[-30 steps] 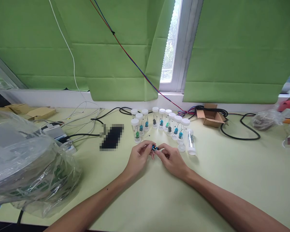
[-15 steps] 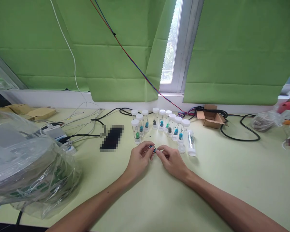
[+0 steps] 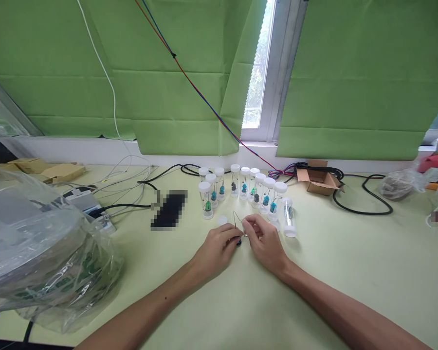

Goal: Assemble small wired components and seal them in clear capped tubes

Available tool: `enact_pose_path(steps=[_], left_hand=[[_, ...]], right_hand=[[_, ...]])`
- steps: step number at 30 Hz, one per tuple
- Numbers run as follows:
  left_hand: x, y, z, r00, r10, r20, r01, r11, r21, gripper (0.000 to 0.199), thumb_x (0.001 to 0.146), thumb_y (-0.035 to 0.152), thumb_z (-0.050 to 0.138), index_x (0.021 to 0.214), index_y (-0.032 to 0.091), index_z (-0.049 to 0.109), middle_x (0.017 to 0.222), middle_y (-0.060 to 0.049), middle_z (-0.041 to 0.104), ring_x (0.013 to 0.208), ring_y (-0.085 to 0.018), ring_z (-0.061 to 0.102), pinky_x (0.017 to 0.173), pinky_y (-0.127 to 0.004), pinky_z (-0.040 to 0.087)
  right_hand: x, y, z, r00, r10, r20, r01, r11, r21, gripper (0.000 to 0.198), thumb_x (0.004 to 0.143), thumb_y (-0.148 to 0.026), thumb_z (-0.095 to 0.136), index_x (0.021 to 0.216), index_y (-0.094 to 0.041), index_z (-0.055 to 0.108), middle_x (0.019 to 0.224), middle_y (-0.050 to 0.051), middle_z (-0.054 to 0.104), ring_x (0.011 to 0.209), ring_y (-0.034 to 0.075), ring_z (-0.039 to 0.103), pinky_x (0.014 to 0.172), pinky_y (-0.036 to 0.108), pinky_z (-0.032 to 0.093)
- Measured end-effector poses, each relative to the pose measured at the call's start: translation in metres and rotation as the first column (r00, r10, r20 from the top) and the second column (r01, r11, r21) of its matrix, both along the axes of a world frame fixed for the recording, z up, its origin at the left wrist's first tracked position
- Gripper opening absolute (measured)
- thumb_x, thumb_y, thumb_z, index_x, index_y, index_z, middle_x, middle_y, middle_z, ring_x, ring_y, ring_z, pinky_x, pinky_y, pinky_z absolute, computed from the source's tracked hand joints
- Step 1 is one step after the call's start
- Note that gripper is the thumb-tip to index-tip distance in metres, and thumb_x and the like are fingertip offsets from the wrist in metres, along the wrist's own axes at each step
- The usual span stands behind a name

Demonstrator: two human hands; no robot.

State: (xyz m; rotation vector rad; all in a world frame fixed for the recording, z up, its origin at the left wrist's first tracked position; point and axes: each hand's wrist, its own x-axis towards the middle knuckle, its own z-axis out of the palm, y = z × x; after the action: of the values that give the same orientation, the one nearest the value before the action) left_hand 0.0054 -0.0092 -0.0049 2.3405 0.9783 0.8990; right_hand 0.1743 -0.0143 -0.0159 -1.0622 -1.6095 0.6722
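Note:
Low over the table, my left hand (image 3: pixel 217 246) has its fingers closed on a small dark blue piece (image 3: pixel 238 241). A thin bent wire (image 3: pixel 235 217) rises beside those fingertips. Its other side reaches my right hand (image 3: pixel 264 239), which is pinched at the wire's end. The two sets of fingertips nearly meet, so the join between wire and blue piece is hidden. A round white cap (image 3: pixel 222 220) lies just beyond my left fingers. Behind my right hand, a clear round part (image 3: pixel 276 225) is partly covered.
Several white-capped clear tubes (image 3: pixel 205 200) with small coloured figures stand in an arc ahead. Another tube (image 3: pixel 289 218) is at the right. A bagged reel (image 3: pixel 51 253) fills the left, near a blurred dark object (image 3: pixel 170 209). Behind sit an open carton (image 3: pixel 319 180) and black cable (image 3: pixel 365 213).
Both hands have shifted slightly right and nearer to me. The thin wire now shows between them, the blue piece sits lower, and the white cap has come into view.

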Motion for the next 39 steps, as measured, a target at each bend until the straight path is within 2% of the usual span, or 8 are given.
enact_pose_path(steps=[6, 10, 16, 24, 32, 36, 39], left_hand=[[-0.001, 0.001, 0.000, 0.999, -0.047, -0.018, 0.047, 0.999, 0.002, 0.031, 0.094, 0.014, 0.044, 0.103, 0.022, 0.072, 0.101, -0.009, 0.069, 0.091, -0.020, 0.064, 0.080, -0.031, 0.050], [-0.001, 0.001, -0.001, 0.998, -0.067, -0.004, 0.067, 0.998, 0.005, 0.030, 0.094, 0.015, 0.045, 0.101, 0.022, 0.073, 0.101, -0.009, 0.069, 0.092, -0.020, 0.064, 0.081, -0.031, 0.051], [0.001, -0.001, 0.001, 0.994, -0.111, 0.015, 0.111, 0.994, 0.000, 0.030, 0.092, 0.011, 0.047, 0.099, 0.023, 0.074, 0.104, -0.008, 0.069, 0.095, -0.020, 0.063, 0.082, -0.031, 0.050], [0.002, -0.003, 0.002, 0.991, -0.119, 0.054, 0.118, 0.993, 0.011, 0.027, 0.089, 0.014, 0.051, 0.096, 0.024, 0.075, 0.098, -0.007, 0.067, 0.088, -0.019, 0.062, 0.075, -0.030, 0.050], [0.001, -0.004, 0.002, 0.994, -0.093, 0.053, 0.092, 0.996, 0.010, 0.026, 0.087, 0.014, 0.051, 0.097, 0.024, 0.074, 0.099, -0.008, 0.064, 0.080, -0.017, 0.060, 0.064, -0.025, 0.048], [0.001, -0.005, 0.001, 0.996, -0.075, 0.047, 0.074, 0.997, 0.026, 0.024, 0.089, 0.015, 0.050, 0.097, 0.022, 0.072, 0.105, -0.008, 0.063, 0.081, -0.016, 0.061, 0.062, -0.025, 0.047], [0.000, -0.005, -0.001, 0.999, -0.044, 0.031, 0.043, 0.999, 0.028, 0.021, 0.089, 0.018, 0.051, 0.097, 0.021, 0.071, 0.108, -0.009, 0.062, 0.075, -0.014, 0.060, 0.060, -0.024, 0.048]], right_hand=[[-0.001, 0.000, -0.001, 1.000, 0.014, 0.003, -0.014, 1.000, 0.020, 0.024, 0.095, -0.037, 0.048, 0.081, -0.019, 0.056, 0.070, 0.002, 0.061, 0.061, 0.015, 0.056, 0.057, 0.025, 0.045], [-0.001, -0.001, -0.001, 1.000, 0.010, 0.002, -0.010, 1.000, 0.018, 0.021, 0.095, -0.037, 0.050, 0.087, -0.019, 0.057, 0.071, 0.002, 0.062, 0.059, 0.014, 0.056, 0.053, 0.025, 0.043], [-0.001, -0.003, 0.000, 0.996, -0.017, 0.090, 0.011, 0.997, 0.070, 0.017, 0.093, -0.034, 0.055, 0.094, -0.018, 0.061, 0.067, -0.001, 0.056, 0.056, 0.012, 0.050, 0.053, 0.024, 0.042], [0.001, -0.003, 0.000, 0.985, -0.023, 0.173, 0.002, 0.993, 0.121, 0.018, 0.095, -0.033, 0.053, 0.090, -0.019, 0.063, 0.075, 0.002, 0.062, 0.062, 0.014, 0.054, 0.059, 0.027, 0.043], [0.001, 0.000, -0.003, 0.968, -0.069, 0.240, 0.025, 0.983, 0.182, 0.018, 0.096, -0.032, 0.051, 0.092, -0.019, 0.062, 0.076, 0.003, 0.062, 0.061, 0.013, 0.053, 0.056, 0.026, 0.041], [0.004, -0.001, 0.000, 0.941, -0.180, 0.286, 0.086, 0.947, 0.311, 0.015, 0.097, -0.029, 0.050, 0.094, -0.019, 0.061, 0.080, 0.004, 0.062, 0.062, 0.014, 0.055, 0.059, 0.027, 0.043], [0.009, -0.002, 0.006, 0.928, -0.282, 0.244, 0.135, 0.864, 0.484, 0.009, 0.096, -0.021, 0.051, 0.100, -0.019, 0.059, 0.087, 0.006, 0.062, 0.068, 0.015, 0.057, 0.060, 0.027, 0.045]])
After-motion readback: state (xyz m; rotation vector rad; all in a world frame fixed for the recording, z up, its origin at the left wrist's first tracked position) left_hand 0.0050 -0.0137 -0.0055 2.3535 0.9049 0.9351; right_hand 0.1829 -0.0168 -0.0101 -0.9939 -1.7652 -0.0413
